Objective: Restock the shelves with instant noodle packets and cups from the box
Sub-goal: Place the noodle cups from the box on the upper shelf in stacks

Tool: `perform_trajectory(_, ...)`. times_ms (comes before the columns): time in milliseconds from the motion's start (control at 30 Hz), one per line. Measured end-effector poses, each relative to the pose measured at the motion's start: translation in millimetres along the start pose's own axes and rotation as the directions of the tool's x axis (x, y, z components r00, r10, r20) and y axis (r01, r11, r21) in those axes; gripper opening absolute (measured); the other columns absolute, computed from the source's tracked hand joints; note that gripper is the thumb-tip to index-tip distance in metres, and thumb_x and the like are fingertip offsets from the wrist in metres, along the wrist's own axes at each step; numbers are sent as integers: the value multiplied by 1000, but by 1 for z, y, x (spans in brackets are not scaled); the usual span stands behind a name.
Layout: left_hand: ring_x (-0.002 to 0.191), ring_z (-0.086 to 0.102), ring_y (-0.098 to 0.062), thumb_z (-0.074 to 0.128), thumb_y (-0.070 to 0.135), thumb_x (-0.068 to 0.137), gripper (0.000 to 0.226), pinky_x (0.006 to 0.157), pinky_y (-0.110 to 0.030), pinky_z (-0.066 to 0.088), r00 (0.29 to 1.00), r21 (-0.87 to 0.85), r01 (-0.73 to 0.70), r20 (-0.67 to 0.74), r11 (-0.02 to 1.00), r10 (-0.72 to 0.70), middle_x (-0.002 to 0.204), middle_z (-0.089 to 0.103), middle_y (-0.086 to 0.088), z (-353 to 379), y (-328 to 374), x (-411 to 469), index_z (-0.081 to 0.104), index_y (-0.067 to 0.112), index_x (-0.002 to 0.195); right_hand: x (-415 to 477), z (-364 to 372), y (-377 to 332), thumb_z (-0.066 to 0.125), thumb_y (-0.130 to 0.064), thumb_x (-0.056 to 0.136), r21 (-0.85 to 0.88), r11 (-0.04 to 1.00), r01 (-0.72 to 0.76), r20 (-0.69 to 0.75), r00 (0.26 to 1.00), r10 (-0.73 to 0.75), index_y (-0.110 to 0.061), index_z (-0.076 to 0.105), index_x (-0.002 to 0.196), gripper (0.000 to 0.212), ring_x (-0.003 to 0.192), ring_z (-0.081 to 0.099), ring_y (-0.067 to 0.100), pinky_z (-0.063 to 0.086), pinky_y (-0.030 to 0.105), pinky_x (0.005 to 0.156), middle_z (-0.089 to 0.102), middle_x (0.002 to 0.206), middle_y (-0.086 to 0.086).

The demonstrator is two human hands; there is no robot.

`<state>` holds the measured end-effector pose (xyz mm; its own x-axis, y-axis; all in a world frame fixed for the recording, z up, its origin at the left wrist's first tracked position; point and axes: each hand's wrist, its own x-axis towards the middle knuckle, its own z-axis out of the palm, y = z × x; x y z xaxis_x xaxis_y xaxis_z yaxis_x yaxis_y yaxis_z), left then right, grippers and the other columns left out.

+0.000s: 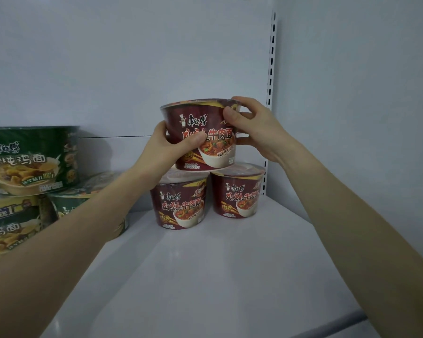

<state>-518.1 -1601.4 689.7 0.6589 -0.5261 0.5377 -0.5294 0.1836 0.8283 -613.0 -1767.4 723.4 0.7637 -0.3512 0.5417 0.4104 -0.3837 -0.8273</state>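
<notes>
Nearest the camera, below and in front of the top red cup, lies the shelf board (205, 276), a smooth, flat, pale grey sheet with a dull sheen. Two bare forearms reach over it toward that cup.

The left hand (161, 152) grips the top red cup (200, 120) on its left flank. The thumb is pressed flat across the printed front, and the other fingers curl round the far side, out of sight. The right hand (257, 128) clamps the cup's right flank, thumb on the front just under the rim, one finger hooked over the lid edge, the rest wrapped round the wall.

This cup is a tapered round tub, wide at the rim and narrow at the base. It wears a glossy dark red film printed with a bowl of noodles.

Directly beneath it stand two matching tubs, the lower left red cup (181, 206) and the lower right red cup (237, 196), upright and side by side. The held cup's base bridges their foil-topped lids; I cannot tell whether it rests on them or hangs just above.

Well to its left are the green cups (32, 159), shrink-wrapped tubs stacked likewise, one partly hidden by the left forearm.

Behind it rises the plain matt back panel (132, 69). To its right, a slotted upright (270, 81) of white metal runs vertically.
</notes>
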Motion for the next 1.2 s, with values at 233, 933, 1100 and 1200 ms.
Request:
perform_trajectory(233,101,53,-6,57,33,85,43,88,-18,44,774,534,-538,6,652,633,110,60,-4,9,-8,-44,58,2,115,12,-8,25,64,-26,84,103,994,-29,-64,997,36,-14,38,133,57,93,61,18,53,31,73,61,105,8)
perform_trajectory(933,140,19,-4,50,39,92,49,88,12,-3,772,546,-361,630,756,-86,151,30,3,41,-61,-113,42,23,138,34,-3,65,55,-21,91,167,980,-111,106,990,95,-20,25,143,60,98,56,10,43,36,91,55,106,-5)
perform_trajectory(1100,140,16,-3,50,41,92,50,93,8,0,774,563,-336,622,755,-119,152,29,5,42,-62,-113,41,25,139,35,-2,65,53,-23,92,165,977,-132,139,984,110,-23,18,145,63,101,54,10,40,37,98,52,114,-4)
perform_trajectory(1200,139,17,-1,50,41,91,50,91,11,-1,770,574,-338,624,746,-132,151,29,5,41,-63,-112,42,26,138,35,-3,63,53,-26,92,141,978,-152,154,980,130,-24,14,146,67,109,52,15,40,38,97,46,130,4)
